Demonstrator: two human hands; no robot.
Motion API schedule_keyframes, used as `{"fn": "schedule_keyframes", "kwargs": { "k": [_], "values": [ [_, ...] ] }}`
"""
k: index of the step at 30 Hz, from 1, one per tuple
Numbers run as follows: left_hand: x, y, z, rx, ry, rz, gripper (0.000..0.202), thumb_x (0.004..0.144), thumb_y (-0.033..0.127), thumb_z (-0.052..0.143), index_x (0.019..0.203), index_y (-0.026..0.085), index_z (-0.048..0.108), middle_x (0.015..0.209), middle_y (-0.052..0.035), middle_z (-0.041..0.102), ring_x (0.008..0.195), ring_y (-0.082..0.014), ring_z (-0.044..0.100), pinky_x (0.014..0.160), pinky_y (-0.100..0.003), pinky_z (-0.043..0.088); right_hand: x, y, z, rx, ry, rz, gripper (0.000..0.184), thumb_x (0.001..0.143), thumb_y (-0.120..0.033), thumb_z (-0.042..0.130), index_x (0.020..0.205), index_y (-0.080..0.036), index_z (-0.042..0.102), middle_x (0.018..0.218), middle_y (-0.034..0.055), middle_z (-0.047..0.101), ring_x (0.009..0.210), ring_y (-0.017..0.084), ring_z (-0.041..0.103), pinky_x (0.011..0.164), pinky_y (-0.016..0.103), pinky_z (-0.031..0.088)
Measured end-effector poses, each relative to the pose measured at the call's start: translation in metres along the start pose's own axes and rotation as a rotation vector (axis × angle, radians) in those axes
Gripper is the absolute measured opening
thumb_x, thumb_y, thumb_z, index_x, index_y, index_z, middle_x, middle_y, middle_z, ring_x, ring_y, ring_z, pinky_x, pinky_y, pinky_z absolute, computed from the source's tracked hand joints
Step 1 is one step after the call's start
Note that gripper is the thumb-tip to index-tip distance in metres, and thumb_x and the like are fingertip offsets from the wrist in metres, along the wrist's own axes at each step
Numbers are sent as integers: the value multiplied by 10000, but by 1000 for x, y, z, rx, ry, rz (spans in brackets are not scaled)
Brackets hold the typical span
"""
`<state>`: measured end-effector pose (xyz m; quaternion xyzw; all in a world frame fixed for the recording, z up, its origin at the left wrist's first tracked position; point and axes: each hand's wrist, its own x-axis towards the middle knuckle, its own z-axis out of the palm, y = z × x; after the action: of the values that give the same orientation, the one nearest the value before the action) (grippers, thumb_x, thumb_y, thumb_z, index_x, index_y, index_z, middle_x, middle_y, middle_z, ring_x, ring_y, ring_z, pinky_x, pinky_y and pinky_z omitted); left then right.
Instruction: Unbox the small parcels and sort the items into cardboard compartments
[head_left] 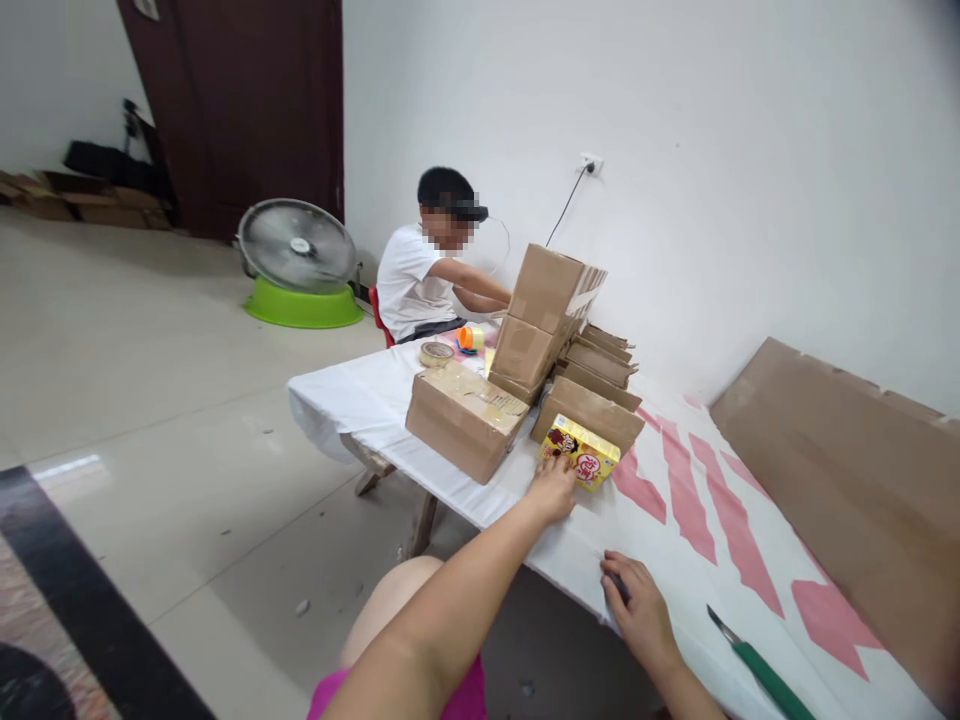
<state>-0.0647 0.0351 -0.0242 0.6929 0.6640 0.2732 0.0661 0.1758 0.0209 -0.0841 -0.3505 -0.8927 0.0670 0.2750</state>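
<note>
My left hand (553,490) reaches across the near table edge. Its fingers lie spread against the lower left front of a yellow printed snack box (592,455), and no thumb shows closing round it. The box stands on its long side in front of an open cardboard carton (581,400). Closer to me, my right hand (639,608) rests at the table edge with its fingers curled round a small dark object (619,586), mostly hidden by the hand. A green-handled knife (765,672) with a pointed blade lies to the right of that hand.
A closed carton (466,420), stacked cartons (536,320) and a tape roll (436,353) stand on the white-covered table (360,385). Across it sits a person (420,280), hands partly hidden behind the stack. A large cardboard sheet (840,500) leans at right; a fan (300,245) stands left.
</note>
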Motion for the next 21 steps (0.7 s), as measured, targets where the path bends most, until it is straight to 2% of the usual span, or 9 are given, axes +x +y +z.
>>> {"fn": "schedule_keyframes", "kwargs": {
  "k": [2, 4, 6, 9, 11, 13, 15, 18, 21],
  "values": [
    [-6, 4, -19, -15, 105, 33, 349, 858, 255, 516, 1196, 183, 565, 1355, -133, 482, 1278, -252, 432, 1056, -412, 364, 0, -2, -1, -1, 0, 0, 227, 899, -330, 497, 983, -222, 679, 1098, 103, 683, 1049, 253, 624, 910, 454, 522],
    [-13, 1, -43, -25, 293, 65, 305, 902, 247, 436, 1173, 206, 570, 1338, -113, 490, 1289, -222, 411, 1079, -398, 332, 1, -3, -2, -1, 12, 3, 230, 896, -337, 499, 980, -225, 682, 1093, 102, 685, 1039, 255, 630, 896, 450, 531],
    [-22, -12, -68, -29, 647, 72, 273, 893, 281, 459, 1118, 197, 589, 1286, -129, 523, 1284, -253, 410, 1090, -440, 304, 1, -4, -2, -3, 23, 5, 227, 889, -341, 508, 980, -230, 684, 1093, 97, 686, 1031, 253, 634, 887, 445, 538],
    [-35, -53, -100, -49, 1104, -108, 327, 878, 325, 477, 1140, 144, 554, 1319, -180, 483, 1313, -284, 370, 1105, -465, 269, 0, -3, -1, -6, 26, 1, 226, 884, -337, 511, 981, -229, 683, 1090, 95, 689, 1031, 254, 634, 894, 451, 535],
    [-42, -89, -113, -120, 1244, -323, 398, 873, 341, 472, 1192, 106, 516, 1373, -204, 432, 1334, -284, 344, 1125, -454, 246, 0, -1, 0, -7, 23, -6, 223, 883, -327, 509, 981, -225, 681, 1089, 98, 689, 1035, 256, 631, 904, 460, 527],
    [-47, -125, -120, -266, 1247, -524, 477, 872, 352, 465, 1270, 88, 461, 1444, -208, 362, 1388, -281, 271, 1157, -444, 188, -1, 1, 1, -7, 24, -10, 218, 879, -317, 512, 981, -223, 680, 1088, 97, 689, 1035, 254, 631, 909, 462, 523],
    [-50, -155, -121, -502, 1178, -690, 515, 892, 384, 438, 1330, 116, 403, 1498, -174, 311, 1425, -259, 213, 1176, -426, 150, -1, 2, 1, -6, 29, -10, 213, 873, -312, 518, 979, -223, 680, 1083, 94, 691, 1029, 251, 633, 908, 458, 523],
    [-54, -180, -118, -645, 1075, -723, 475, 936, 438, 326, 1295, 148, 441, 1404, -140, 461, 1350, -221, 373, 1117, -359, 303, -1, 2, 1, -1, 35, -10, 211, 872, -309, 518, 978, -222, 678, 1076, 94, 692, 1022, 249, 635, 903, 453, 525],
    [-55, -184, -116, -687, 977, -727, 491, 931, 515, 278, 1099, 148, 557, 1137, -113, 635, 1089, -210, 580, 931, -321, 464, -1, 1, 1, 4, 23, -8, 218, 880, -310, 508, 988, -217, 673, 1077, 100, 688, 1027, 253, 630, 906, 460, 520]
  ]
}}
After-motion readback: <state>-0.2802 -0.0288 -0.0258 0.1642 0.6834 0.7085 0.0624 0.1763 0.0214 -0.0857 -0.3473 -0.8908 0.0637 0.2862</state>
